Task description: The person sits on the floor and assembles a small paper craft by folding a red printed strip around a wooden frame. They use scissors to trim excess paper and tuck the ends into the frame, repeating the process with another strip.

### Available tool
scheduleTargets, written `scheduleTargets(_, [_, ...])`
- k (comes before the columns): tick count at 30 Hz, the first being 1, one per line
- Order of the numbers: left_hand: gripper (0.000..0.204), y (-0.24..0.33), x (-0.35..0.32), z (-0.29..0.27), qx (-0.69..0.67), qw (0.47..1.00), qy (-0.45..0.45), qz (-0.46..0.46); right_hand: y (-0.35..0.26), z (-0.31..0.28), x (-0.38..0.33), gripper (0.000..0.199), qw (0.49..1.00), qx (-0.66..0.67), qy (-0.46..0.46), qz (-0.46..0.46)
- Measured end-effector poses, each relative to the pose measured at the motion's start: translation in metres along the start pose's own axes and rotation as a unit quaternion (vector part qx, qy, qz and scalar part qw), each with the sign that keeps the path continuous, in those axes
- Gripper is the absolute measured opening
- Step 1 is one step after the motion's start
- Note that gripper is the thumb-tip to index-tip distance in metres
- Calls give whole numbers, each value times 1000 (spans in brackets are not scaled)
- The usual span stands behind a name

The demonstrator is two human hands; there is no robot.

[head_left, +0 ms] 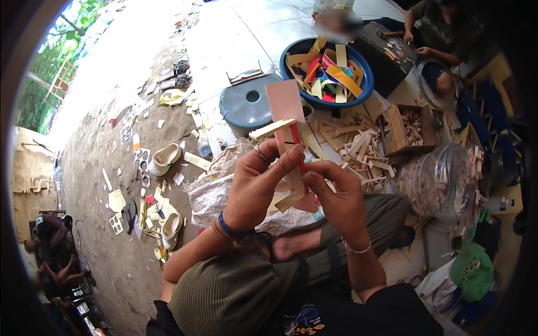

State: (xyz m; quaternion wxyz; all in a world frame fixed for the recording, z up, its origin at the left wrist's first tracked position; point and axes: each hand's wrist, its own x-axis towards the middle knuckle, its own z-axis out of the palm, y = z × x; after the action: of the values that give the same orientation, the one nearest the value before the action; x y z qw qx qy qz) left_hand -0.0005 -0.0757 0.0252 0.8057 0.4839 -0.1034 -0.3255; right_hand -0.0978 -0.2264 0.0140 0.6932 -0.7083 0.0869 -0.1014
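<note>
Above my lap I hold a long pale-pink strip [284,101], perhaps card or thin plastic, with a red band along its right side. A flat light wooden piece [272,129] lies across its upper part. My left hand [256,178] is closed on the strip's middle, thumb and fingers pinching it below the wooden piece. My right hand [339,193] pinches the red edge lower down. A pale flap [290,200] sticks out at the bottom, between the hands. How the parts join is hidden by my fingers.
Ahead stands a blue tub [367,73] of coloured strips, beside an upturned grey-blue bucket [238,106]. To the right are loose wooden sticks [361,151], a wooden box [392,131] and a clear plastic jar [434,182]. Clogs [164,159] and scraps lie left. Other people sit nearby.
</note>
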Motion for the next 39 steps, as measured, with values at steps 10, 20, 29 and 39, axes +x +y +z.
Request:
scheduleTargets(10, [20, 10, -2, 6, 54, 998, 41, -3, -4, -9, 4, 31, 993, 36, -90, 65])
scheduleTargets(20, [31, 5, 1, 5, 80, 995, 59, 16, -19, -20, 11, 32, 986, -38, -156, 50])
scheduleTargets(29, [28, -8, 6, 4, 97, 990, 85, 54, -10, -6, 6, 32, 989, -116, -88, -27])
scheduleTargets(39, [31, -6, -3, 3, 91, 994, -5, 57, 4, -1, 6, 28, 999, 10, -43, 31])
